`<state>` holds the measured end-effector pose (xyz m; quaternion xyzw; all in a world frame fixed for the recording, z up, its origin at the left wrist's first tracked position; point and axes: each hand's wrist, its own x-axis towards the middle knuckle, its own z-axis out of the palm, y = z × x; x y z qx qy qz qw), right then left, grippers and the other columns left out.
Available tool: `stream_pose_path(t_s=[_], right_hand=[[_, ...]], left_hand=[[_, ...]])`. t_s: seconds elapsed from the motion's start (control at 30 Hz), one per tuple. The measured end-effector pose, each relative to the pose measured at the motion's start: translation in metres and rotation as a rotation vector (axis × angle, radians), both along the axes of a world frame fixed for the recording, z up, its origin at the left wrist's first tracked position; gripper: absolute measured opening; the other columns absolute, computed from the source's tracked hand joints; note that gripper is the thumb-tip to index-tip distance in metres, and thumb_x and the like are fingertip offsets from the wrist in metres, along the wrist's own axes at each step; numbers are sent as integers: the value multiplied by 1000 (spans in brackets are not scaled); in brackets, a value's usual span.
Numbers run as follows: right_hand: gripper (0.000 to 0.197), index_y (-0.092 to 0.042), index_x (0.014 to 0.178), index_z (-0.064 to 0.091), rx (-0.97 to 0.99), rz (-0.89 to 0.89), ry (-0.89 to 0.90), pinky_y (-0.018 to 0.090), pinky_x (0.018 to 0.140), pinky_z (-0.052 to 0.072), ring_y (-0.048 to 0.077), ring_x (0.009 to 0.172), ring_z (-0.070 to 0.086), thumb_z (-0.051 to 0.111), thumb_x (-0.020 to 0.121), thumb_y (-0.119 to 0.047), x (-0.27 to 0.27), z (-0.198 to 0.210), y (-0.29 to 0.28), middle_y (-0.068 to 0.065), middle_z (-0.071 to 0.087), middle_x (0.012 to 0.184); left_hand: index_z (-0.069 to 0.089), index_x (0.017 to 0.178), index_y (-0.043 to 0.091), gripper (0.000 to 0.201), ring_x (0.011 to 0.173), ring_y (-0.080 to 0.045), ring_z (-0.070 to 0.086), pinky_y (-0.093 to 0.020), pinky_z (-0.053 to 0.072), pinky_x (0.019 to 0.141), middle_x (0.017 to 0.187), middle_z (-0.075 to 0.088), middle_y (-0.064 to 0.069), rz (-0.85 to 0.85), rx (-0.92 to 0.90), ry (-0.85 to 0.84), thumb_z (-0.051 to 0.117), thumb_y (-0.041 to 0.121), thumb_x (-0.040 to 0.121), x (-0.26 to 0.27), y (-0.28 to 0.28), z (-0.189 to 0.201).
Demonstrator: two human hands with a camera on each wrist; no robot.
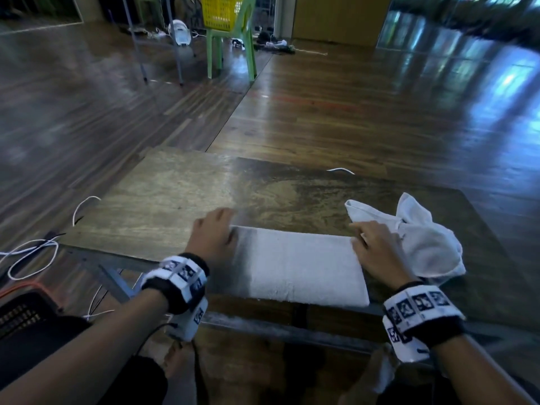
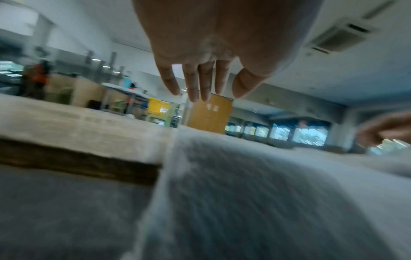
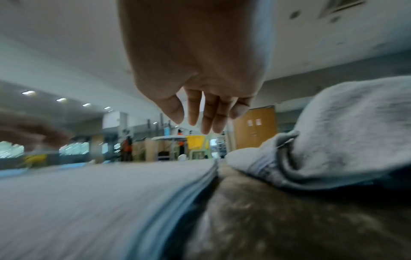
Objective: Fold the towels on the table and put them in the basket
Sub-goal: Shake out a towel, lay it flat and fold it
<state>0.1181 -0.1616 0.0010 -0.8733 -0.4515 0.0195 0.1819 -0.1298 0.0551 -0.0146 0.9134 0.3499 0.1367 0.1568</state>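
Towel [image 1: 301, 267], white and folded into a flat rectangle, lies at the lower centre of the head view, on the near edge of the wooden desk [image 1: 181, 194]. The left hand [image 1: 214, 233] is over its left end and the right hand [image 1: 377, 249] over its right end. In both wrist views the fingers [image 2: 193, 82] are straight and a little spread, holding nothing; the right fingers [image 3: 210, 114] hang the same way above the towel's edge. I cannot tell if the palms press on the cloth. A second towel [image 1: 420, 235], crumpled and not folded, lies just to the right of the right hand, in the right part of the frame. A yellow basket [image 1: 220, 10] stands on a green chair [image 1: 230, 48] at the upper centre, well apart from the desk. White cables [image 1: 32, 255] lie on the floor at the left.
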Motion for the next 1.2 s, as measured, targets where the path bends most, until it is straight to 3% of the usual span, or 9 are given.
stream_pose_path(t_s=[0.17,0.27,0.43,0.53,0.63,0.73,0.8,0.93,1.2], right_hand=[[56,-26,145,25,-283,271,-77,39,112,20,19,141,21,35,96,-49,-61,-17,8,2,24,154],[73,-29,149,11,-390,276,25,40,116,8,20,146,2,16,88,-68,-76,-36,10,2,3,159],[101,-24,149,17,-347,387,124,38,117,5,19,147,1,-6,69,-81,-67,-42,18,5,5,159],[60,-25,148,21,-439,357,-32,44,116,1,14,146,3,19,96,-56,-46,-33,23,0,10,159],[49,-26,144,29,-491,212,-126,49,114,0,15,145,7,25,99,-44,-21,-20,26,-1,16,157],[43,-26,137,39,-475,102,-123,49,110,10,21,137,23,30,97,-41,2,-12,28,1,34,148],[41,-27,134,45,-489,77,-118,47,105,16,24,132,27,32,96,-40,10,-12,30,4,39,142],[40,-28,133,47,-538,95,-63,47,103,18,28,131,25,32,97,-40,13,-13,33,8,36,143],[26,-26,113,56,-372,75,13,44,99,22,23,123,35,48,91,-37,15,-15,29,2,49,127]], left_hand=[[15,147,23,84,144,-19,12,-44,8,116,157,15,-1,-180,8,301,-6,60,75,13,-67,-30],[4,149,22,90,146,-20,-6,-45,-3,117,159,-2,-1,-146,-27,342,-13,63,71,19,-70,-47],[2,149,27,95,146,-19,-4,-47,-5,115,159,-3,2,-133,42,396,-22,67,67,23,-31,-46],[10,148,19,68,145,-27,-1,-57,-8,112,158,2,-12,-8,136,479,2,55,91,20,-14,-34],[19,145,15,53,145,-30,0,-57,-10,111,156,6,-16,9,180,480,23,39,99,19,-23,-22],[41,130,24,38,143,-24,16,-53,-4,112,151,27,-8,-225,139,283,36,35,95,22,-52,-25],[55,112,28,30,128,-18,44,-48,15,108,130,52,2,-436,180,112,43,39,87,25,-76,-28],[63,100,27,33,99,-12,62,-33,47,88,106,63,6,-636,217,23,44,44,78,37,-114,-32],[49,94,23,56,80,-18,58,-29,47,73,90,60,3,-569,296,59,77,49,53,63,-127,-43]])
